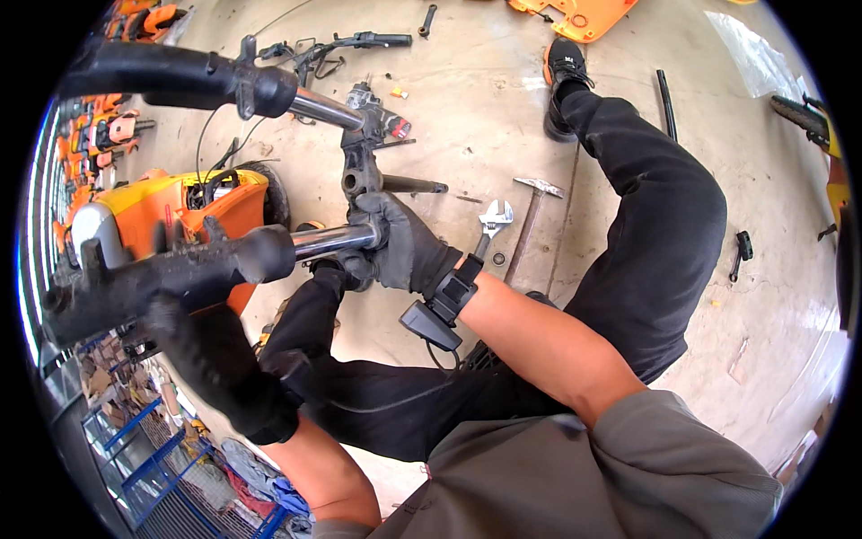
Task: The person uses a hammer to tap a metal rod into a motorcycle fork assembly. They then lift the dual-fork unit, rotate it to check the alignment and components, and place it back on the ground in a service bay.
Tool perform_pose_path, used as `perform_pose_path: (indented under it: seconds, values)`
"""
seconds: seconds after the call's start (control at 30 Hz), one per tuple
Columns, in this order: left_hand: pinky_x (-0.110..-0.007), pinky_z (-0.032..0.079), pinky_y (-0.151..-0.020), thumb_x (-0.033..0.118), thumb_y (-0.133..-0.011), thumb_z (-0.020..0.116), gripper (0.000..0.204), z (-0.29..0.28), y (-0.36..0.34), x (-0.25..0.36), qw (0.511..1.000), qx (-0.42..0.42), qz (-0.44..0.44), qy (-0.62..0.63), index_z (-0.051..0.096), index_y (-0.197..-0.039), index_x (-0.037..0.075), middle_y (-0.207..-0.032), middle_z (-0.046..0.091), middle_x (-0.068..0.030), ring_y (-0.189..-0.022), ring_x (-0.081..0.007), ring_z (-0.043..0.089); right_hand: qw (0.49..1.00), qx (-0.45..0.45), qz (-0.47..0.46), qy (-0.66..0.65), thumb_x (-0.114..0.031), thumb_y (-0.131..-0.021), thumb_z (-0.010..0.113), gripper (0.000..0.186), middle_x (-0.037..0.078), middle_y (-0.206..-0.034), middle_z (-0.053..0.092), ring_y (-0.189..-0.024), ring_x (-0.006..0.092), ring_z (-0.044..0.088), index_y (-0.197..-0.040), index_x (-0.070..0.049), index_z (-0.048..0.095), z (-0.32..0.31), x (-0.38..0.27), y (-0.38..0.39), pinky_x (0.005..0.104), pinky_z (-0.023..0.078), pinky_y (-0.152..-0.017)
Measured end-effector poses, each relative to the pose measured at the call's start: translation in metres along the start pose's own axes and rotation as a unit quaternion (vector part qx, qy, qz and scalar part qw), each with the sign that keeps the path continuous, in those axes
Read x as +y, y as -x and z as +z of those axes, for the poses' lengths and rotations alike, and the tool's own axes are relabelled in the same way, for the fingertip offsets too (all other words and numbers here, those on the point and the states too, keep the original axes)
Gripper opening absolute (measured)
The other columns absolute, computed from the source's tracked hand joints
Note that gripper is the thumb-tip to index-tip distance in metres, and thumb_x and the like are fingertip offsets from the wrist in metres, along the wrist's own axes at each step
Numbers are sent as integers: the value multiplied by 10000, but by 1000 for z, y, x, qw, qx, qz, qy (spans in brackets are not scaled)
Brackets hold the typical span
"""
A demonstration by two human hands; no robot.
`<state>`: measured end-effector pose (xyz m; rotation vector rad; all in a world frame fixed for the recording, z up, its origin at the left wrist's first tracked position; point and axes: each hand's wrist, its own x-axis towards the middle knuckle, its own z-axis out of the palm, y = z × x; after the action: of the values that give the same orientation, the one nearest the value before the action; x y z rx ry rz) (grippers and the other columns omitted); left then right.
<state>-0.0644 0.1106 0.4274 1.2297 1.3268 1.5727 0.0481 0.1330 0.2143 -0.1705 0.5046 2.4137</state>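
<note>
A fork assembly has two black legs (166, 278) with chrome tubes (328, 110) joined by a dark metal clamp (361, 180), lying across the upper left of my view. My right hand (400, 247), in a dark glove, is closed on that clamp beside the lower chrome tube. My left hand (211, 359), also gloved, is at the underside of the lower black leg, its fingers blurred and dark. Right of the clamp, an adjustable wrench (494, 220), a hammer (534, 193) and a small ring (498, 259) lie on the concrete floor (467, 108).
My outstretched legs (664, 234) frame the work area. An orange-yellow scooter body (224, 207) stands left, handlebars (377, 40) lie above, and a black bar (666, 103) and small part (739, 256) lie right. Blue racks (144, 449) are lower left, a tyre (795, 117) upper right.
</note>
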Motion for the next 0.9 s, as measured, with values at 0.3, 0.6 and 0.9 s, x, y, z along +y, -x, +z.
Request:
perform_pose_path:
  seconds: [0.3, 0.6, 0.9]
  values:
    - [-462, 258, -1151, 482, -930, 555, 791, 10, 24, -54, 981, -126, -71, -133, 247, -1466, -14, -1367, 470, -189, -1264, -303, 463, 999, -33, -20, 17, -400, -922, 524, 271, 57, -757, 571, -677, 241, 608, -869, -135, 537, 0, 5, 5, 417, 549, -580]
    - [-428, 323, -1101, 490, -932, 556, 729, -1, 26, -50, 986, -75, -109, 97, 333, -1426, 2, -1381, 463, -196, -1278, -288, 453, 997, 1, -20, 69, -440, -934, 514, 308, 50, -750, 611, -653, 222, 597, -829, -153, 551, 5, 4, 4, 355, 492, -570]
    - [-453, 328, -1108, 385, -1004, 466, 568, -5, 20, -43, 987, -74, -43, 134, 381, -1401, -12, -1368, 484, -203, -1263, -287, 487, 991, -5, -4, 135, -489, -941, 495, 347, 41, -744, 589, -666, 224, 581, -847, -157, 535, 4, -1, 2, 373, 479, -586]
